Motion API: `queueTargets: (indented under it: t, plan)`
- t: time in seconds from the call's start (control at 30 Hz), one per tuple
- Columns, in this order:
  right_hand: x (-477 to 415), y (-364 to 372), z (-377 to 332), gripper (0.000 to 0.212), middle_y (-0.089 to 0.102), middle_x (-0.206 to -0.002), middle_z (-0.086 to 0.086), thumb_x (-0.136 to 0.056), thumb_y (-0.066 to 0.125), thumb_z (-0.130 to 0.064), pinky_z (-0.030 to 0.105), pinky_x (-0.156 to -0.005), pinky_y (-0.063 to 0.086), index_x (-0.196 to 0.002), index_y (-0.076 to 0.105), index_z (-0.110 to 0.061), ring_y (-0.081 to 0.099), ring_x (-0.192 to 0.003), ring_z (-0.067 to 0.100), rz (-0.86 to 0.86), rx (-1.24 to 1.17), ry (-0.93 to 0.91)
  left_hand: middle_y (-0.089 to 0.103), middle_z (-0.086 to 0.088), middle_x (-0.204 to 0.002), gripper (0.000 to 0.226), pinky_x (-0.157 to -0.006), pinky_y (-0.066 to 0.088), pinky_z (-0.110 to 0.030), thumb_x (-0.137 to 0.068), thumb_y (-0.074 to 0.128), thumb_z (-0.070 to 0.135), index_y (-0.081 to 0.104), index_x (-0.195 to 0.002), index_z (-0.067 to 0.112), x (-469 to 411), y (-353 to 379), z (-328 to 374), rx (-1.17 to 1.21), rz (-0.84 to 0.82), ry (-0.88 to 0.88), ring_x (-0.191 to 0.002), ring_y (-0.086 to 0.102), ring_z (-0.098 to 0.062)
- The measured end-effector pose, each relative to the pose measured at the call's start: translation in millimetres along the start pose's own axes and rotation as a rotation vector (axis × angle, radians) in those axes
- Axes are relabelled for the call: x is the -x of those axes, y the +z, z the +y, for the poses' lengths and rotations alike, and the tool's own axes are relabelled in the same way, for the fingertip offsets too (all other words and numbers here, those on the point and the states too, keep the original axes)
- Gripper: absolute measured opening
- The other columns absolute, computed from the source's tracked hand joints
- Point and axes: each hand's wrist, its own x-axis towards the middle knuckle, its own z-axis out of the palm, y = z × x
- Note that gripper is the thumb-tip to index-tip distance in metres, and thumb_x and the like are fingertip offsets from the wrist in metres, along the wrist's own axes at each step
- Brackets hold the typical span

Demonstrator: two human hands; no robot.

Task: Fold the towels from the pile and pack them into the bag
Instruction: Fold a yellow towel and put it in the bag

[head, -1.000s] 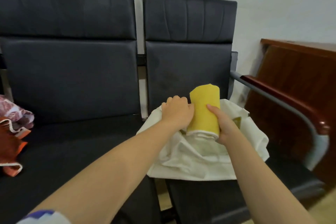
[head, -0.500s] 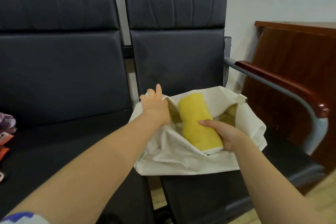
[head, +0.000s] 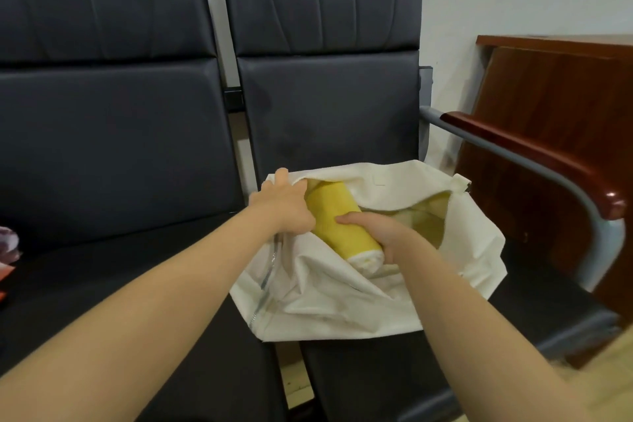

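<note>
A cream cloth bag (head: 342,298) with a zipper lies open on the right-hand black seat. A rolled yellow towel (head: 339,219) with a white end lies slanted in the bag's mouth, its far end under the bag's upper flap. My right hand (head: 380,233) grips the roll near its white end. My left hand (head: 284,202) holds the bag's left rim and keeps the mouth spread. More yellow cloth (head: 428,219) shows deeper inside the bag on the right.
Two black padded seats (head: 113,147) stand side by side against a white wall. A grey metal armrest with a dark wood cap (head: 534,161) rises right of the bag, with a brown wooden cabinet (head: 561,96) behind it. Patterned towels (head: 8,247) peek in at the far left.
The yellow roll went from upright above the bag to lying slanted inside its mouth. My left hand left the roll and took the bag's rim. The view shifted left and down.
</note>
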Motion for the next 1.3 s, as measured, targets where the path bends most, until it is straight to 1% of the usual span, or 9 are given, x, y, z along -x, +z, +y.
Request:
queueTargets:
  t: [0.2, 0.37, 0.5, 0.63, 0.77, 0.9, 1.07, 1.2, 1.3]
  plan:
    - [-38.6, 26.6, 17.6, 0.057, 0.066, -0.110, 0.014, -0.066, 0.072, -0.025, 0.045, -0.093, 0.052, -0.120, 0.057, -0.013, 0.064, -0.098, 0.033, 0.070, 0.190, 0.092, -0.003, 0.000, -0.154, 0.087, -0.105, 0.037, -0.047, -0.081, 0.059, 0.040, 0.007, -0.150, 0.035, 26.5, -16.2, -22.0, -0.183, -0.278, 0.110, -0.135, 0.021, -0.033]
    - [-44.5, 31.7, 11.7, 0.070, 0.069, -0.109, 0.015, -0.053, 0.077, -0.029, 0.049, -0.089, 0.054, -0.120, 0.061, -0.016, 0.067, -0.097, 0.035, -0.006, 0.111, 0.082, -0.008, 0.001, -0.155, 0.094, -0.104, 0.037, -0.044, -0.081, 0.063, 0.048, 0.001, -0.151, 0.035, 39.3, -10.8, -24.4, -0.216, -0.246, 0.139, -0.136, 0.021, -0.031]
    - [-40.8, 47.0, 7.0, 0.049, 0.071, -0.108, 0.013, -0.070, 0.073, -0.026, 0.042, -0.090, 0.054, -0.117, 0.064, -0.014, 0.067, -0.099, 0.031, -0.176, 0.034, 0.002, -0.004, 0.002, -0.153, 0.094, -0.103, 0.038, -0.045, -0.077, 0.066, 0.054, 0.007, -0.149, 0.035, 36.3, -11.0, -30.7, -0.153, -0.209, 0.138, -0.133, 0.025, -0.032]
    - [-38.1, 72.9, 7.4, 0.065, 0.067, -0.111, 0.002, -0.069, 0.078, -0.051, 0.033, -0.086, 0.049, -0.123, 0.060, -0.021, 0.064, -0.099, 0.021, -0.195, 0.317, 0.002, -0.001, 0.007, -0.151, 0.092, -0.102, 0.041, -0.045, -0.074, 0.070, 0.054, 0.016, -0.145, 0.035, 33.6, -11.0, -36.9, -0.100, -0.219, 0.145, -0.129, 0.028, -0.030]
    - [-40.4, 106.0, 18.3, 0.033, 0.067, -0.107, 0.005, -0.089, 0.063, -0.035, 0.034, -0.085, 0.051, -0.114, 0.059, -0.014, 0.062, -0.089, 0.019, -0.167, 0.186, -0.116, -0.003, 0.006, -0.152, 0.094, -0.096, 0.046, -0.043, -0.073, 0.071, 0.045, 0.014, -0.146, 0.031, 34.2, -10.3, -41.2, -0.177, -0.182, 0.121, -0.126, 0.030, -0.029]
    - [-50.7, 130.2, 22.0, 0.053, 0.053, -0.133, 0.011, -0.096, 0.046, -0.045, 0.033, -0.084, 0.038, -0.133, 0.045, -0.006, 0.052, -0.107, 0.024, -0.050, 0.675, -0.106, -0.004, 0.006, -0.153, 0.098, -0.093, 0.049, -0.041, -0.072, 0.070, 0.034, 0.009, -0.149, 0.033, 34.2, -11.1, -53.6, -0.148, -0.204, 0.084, -0.127, 0.029, -0.027]
    - [-52.9, 126.4, 2.9, 0.069, 0.032, -0.149, 0.013, -0.094, 0.040, -0.050, 0.045, -0.109, 0.032, -0.148, 0.022, -0.011, 0.034, -0.136, 0.033, 0.272, 1.294, -0.479, 0.000, 0.009, -0.151, 0.103, -0.094, 0.049, -0.040, -0.071, 0.075, 0.036, 0.007, -0.148, 0.038, 32.5, -11.2, -58.6, -0.070, -0.204, 0.093, -0.129, 0.028, -0.026]
    - [-62.9, 133.9, 12.9, 0.067, -0.002, -0.163, 0.003, -0.100, 0.036, -0.044, 0.053, -0.119, -0.001, -0.155, 0.005, -0.020, -0.012, -0.149, 0.026, -0.163, 1.549, -0.530, -0.005, 0.010, -0.153, 0.096, -0.091, 0.050, -0.040, -0.073, 0.068, 0.029, 0.009, -0.148, 0.034, 32.9, -8.6, -54.2, -0.085, -0.184, 0.113, -0.130, 0.027, -0.026]
    - [-60.0, 134.5, 18.4, 0.066, -0.002, -0.163, 0.001, -0.101, 0.037, -0.040, 0.053, -0.119, -0.001, -0.155, 0.003, -0.020, -0.013, -0.148, 0.022, -0.229, 1.372, -0.422, -0.005, 0.008, -0.153, 0.092, -0.091, 0.049, -0.041, -0.074, 0.066, 0.029, 0.012, -0.149, 0.033, 32.8, -4.9, -52.3, -0.097, -0.159, 0.120, -0.128, 0.027, -0.027]
